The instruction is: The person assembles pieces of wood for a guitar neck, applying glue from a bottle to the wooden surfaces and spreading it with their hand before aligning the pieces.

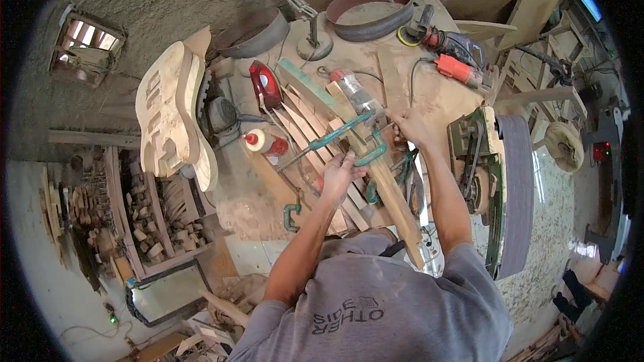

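Observation:
A long wooden piece (391, 196) runs from the bench toward my body, with green C-clamps across it. My left hand (341, 174) is closed at the left edge of the wood, its fingers around the end of one C-clamp (372, 153). On the other side, my right hand (410, 127) is closed by the clamp's screw end; its fingertips are partly hidden. A second clamp (339, 131) crosses the wood farther up, its screw pointing left. Just beyond lies a power tool (357, 95) with a red end and a greyish body.
Thin wood strips (305, 127), a glue bottle (265, 142) and a red sander-like tool (265, 86) lie left. A guitar-shaped wooden body (176, 104) stands farther left. Sanding belts (369, 13) and a lamp (314, 45) are behind. A belt sander (513, 194) stands right.

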`<act>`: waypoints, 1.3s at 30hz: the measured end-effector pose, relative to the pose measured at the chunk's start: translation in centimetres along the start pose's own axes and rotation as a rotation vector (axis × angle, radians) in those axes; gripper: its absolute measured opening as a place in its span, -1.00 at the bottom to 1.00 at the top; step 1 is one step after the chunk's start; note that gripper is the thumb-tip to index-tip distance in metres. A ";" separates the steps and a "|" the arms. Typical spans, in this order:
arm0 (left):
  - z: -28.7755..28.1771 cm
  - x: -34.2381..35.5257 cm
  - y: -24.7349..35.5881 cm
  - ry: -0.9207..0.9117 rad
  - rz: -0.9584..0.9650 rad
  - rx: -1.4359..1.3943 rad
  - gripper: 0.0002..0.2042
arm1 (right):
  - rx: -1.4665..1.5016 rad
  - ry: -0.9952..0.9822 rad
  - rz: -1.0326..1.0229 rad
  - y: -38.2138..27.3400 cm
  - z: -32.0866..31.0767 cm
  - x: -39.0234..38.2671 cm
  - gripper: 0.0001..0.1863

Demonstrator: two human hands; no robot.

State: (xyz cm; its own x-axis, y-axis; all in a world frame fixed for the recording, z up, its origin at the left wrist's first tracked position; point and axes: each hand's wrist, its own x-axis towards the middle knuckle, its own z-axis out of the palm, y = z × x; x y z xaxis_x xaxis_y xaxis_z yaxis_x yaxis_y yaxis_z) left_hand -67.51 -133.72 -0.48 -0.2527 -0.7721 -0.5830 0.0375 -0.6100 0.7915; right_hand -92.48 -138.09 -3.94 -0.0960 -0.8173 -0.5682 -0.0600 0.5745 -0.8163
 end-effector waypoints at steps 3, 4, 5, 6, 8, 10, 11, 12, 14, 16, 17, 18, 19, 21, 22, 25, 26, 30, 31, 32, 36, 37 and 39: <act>-0.3 0.2 -0.1 -0.015 0.008 -0.058 -0.47 | 0.123 0.096 -0.353 0.3 0.3 -1.2 -0.65; -0.3 0.3 -0.2 -0.019 -0.004 -0.062 -0.48 | 0.120 0.095 -0.354 0.8 0.1 -1.0 -0.65; -0.3 0.3 -0.2 -0.024 -0.017 -0.066 -0.49 | 0.024 0.068 -0.651 1.8 -0.4 -0.5 -0.67; -0.3 0.2 -0.1 -0.021 -0.021 -0.068 -0.49 | -0.026 0.052 -0.792 1.8 -0.5 -0.7 -0.68; -0.1 0.1 0.1 -0.012 -0.023 -0.051 -0.51 | -0.141 0.006 -0.732 1.6 -0.8 -1.0 -0.68; -0.1 0.0 0.2 -0.003 -0.010 -0.056 -0.51 | -0.203 -0.022 -0.522 0.2 -0.7 -1.9 -0.67; 0.0 -0.1 0.2 0.005 0.009 -0.060 -0.52 | -0.165 -0.073 -0.306 -0.7 -0.5 -2.1 -0.67; 0.1 -0.1 0.5 0.002 0.009 -0.059 -0.52 | -0.129 -0.121 -0.091 -1.4 -0.5 -2.1 -0.68; 0.3 -0.3 1.1 0.020 0.008 -0.043 -0.58 | -0.170 -0.113 -0.008 -1.9 -1.1 -2.0 -0.67; 0.1 -0.1 0.6 0.017 0.006 -0.059 -0.58 | -0.210 -0.113 0.067 -1.8 -1.0 -2.0 -0.65; -0.1 0.0 0.4 0.012 0.001 -0.077 -0.58 | -0.154 -0.018 -0.216 -1.0 -0.8 -2.2 -0.65; 0.0 0.1 0.3 0.012 0.001 -0.078 -0.58 | -0.096 0.080 -0.494 -0.4 -0.8 -2.3 -0.65; 0.0 0.2 0.2 0.019 -0.006 -0.086 -0.59 | -0.097 0.080 -0.495 -0.1 -1.0 -2.3 -0.65; -0.1 0.4 0.0 0.029 -0.016 -0.094 -0.59 | -0.070 -0.011 -0.623 0.3 -1.1 -2.5 -0.65; -0.2 0.4 -0.1 0.017 -0.008 -0.085 -0.55 | -0.060 -0.043 -0.665 0.1 -0.9 -2.6 -0.65; -0.2 0.4 0.1 0.003 -0.007 -0.064 -0.51 | -0.136 0.008 -0.681 -0.2 -0.6 -2.5 -0.71; 0.0 0.3 0.2 0.004 -0.012 -0.053 -0.51 | -0.160 0.024 -0.594 0.1 -0.6 -2.1 -0.75; -0.2 0.4 -0.6 -0.014 -0.034 -0.057 -0.51 | -0.035 -0.027 -0.237 -0.4 -0.2 -1.1 -0.76; -0.1 0.3 -0.5 0.006 -0.023 -0.060 -0.50 | -0.034 -0.025 -0.236 -0.5 0.0 -1.1 -0.76; 0.0 0.2 -0.4 0.026 -0.013 -0.065 -0.49 | -0.029 -0.002 -0.267 -0.5 0.3 -1.0 -0.72; -0.2 0.3 0.0 0.008 -0.007 -0.057 -0.48 | -0.013 -0.109 -0.240 -0.2 -0.3 -0.1 -0.60; -0.3 0.4 0.0 -0.002 -0.024 -0.051 -0.48 | -0.015 -0.112 -0.243 0.0 -0.7 -0.2 -0.60; -0.3 0.3 0.0 -0.007 -0.040 -0.049 -0.47 | -0.038 -0.127 -0.507 0.4 -1.1 -0.9 -0.63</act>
State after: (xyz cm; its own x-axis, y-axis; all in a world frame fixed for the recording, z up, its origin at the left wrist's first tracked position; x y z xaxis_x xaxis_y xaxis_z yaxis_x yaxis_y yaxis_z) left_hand -67.31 -134.03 -0.66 -0.2621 -0.7458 -0.6124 0.0749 -0.6484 0.7576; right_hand -93.46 -137.06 -3.61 0.0755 -0.9907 -0.1128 -0.1044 0.1046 -0.9890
